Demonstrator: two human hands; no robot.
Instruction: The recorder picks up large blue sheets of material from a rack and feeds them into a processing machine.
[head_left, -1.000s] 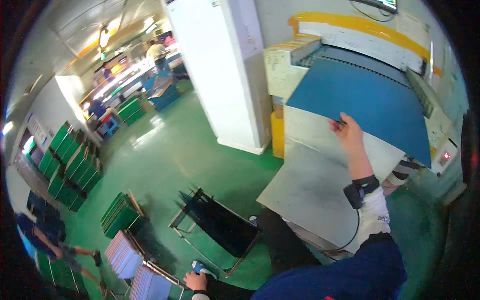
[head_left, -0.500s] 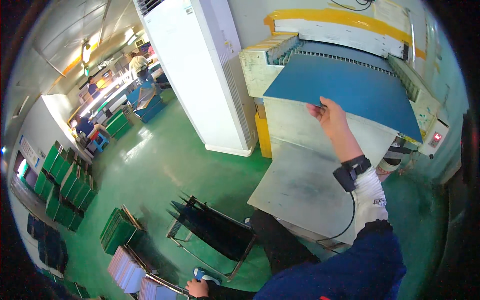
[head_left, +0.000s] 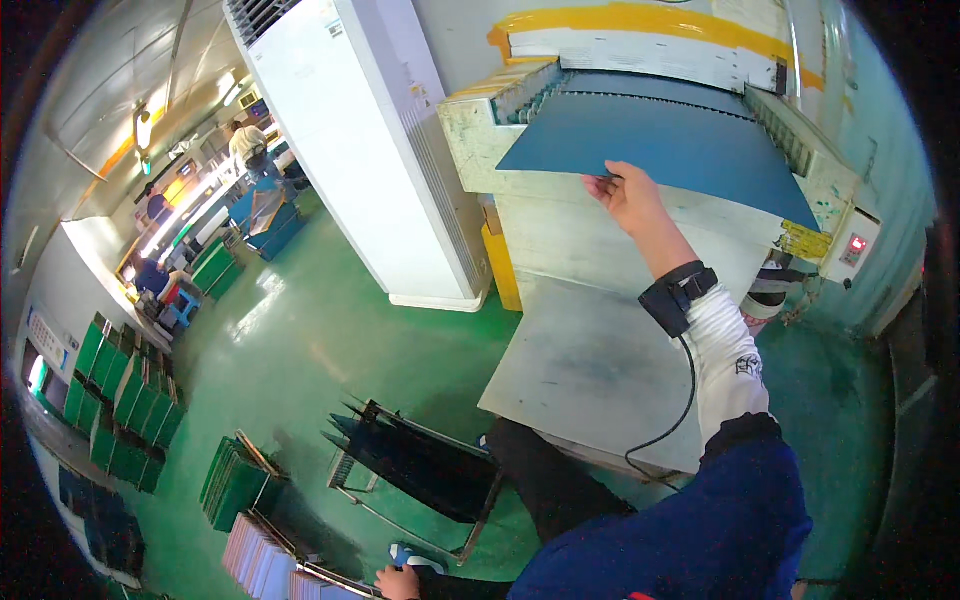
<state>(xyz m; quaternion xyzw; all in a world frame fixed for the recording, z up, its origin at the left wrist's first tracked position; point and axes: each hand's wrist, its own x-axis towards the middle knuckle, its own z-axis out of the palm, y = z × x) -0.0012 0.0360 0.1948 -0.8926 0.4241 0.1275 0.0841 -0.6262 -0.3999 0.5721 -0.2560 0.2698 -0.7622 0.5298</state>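
My right hand [head_left: 628,196] reaches forward and pinches the near edge of a large blue sheet [head_left: 680,140]. The sheet lies flat on the slatted bed of a cream and yellow machine [head_left: 560,215]. A black band with a cable sits on that wrist. My left hand [head_left: 398,582] is low at the bottom edge, beside a rack of pale upright sheets [head_left: 262,560]. Whether it grips anything is hidden.
A grey metal table [head_left: 590,360] juts out below the machine. A black wire rack [head_left: 420,465] stands on the green floor, with green stacks [head_left: 235,480] to its left. A tall white cabinet [head_left: 350,150] rises behind, and a red-lit control panel [head_left: 855,245] is at right. People work far off [head_left: 245,145].
My right hand, still on the blue sheet's edge, has shifted up and left in view with the sheet. The left hand stays low by the rack.
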